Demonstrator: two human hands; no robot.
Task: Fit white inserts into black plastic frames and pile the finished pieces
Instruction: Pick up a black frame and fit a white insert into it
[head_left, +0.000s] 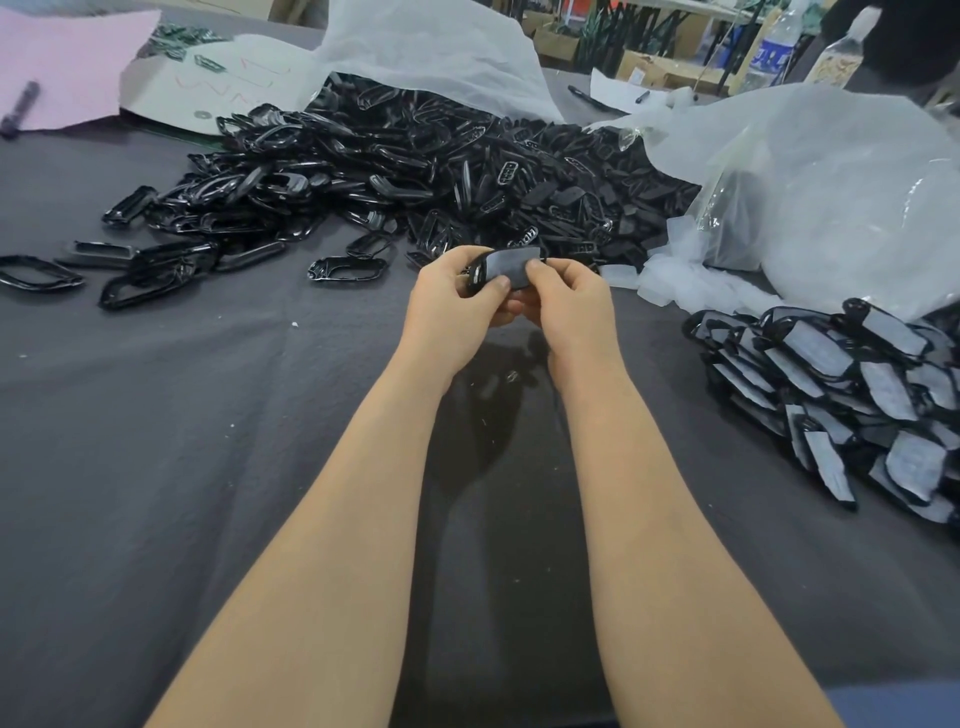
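The left hand (452, 296) and right hand (566, 306) pinch 1 black frame (475, 275), white insert (511, 267) laid against it, just in front of the heap of empty frames (415, 156). Best to press the insert's edges evenly with both thumbs until flush.

Your left forearm (322, 519) and right forearm (649, 519) reached forward, bare and almost parallel, drawing closer together toward the black frame (506, 270). Your left hand (449, 299) gripped the frame's left end, with the thumb laid across its near face and the fingers curled behind it. Your right hand (569, 301) pinched the frame's right side, its thumb tip pressed near the upper edge and its fingers tucked beneath. Both hands came together just below the frame, backs turned toward you, wrists straight.
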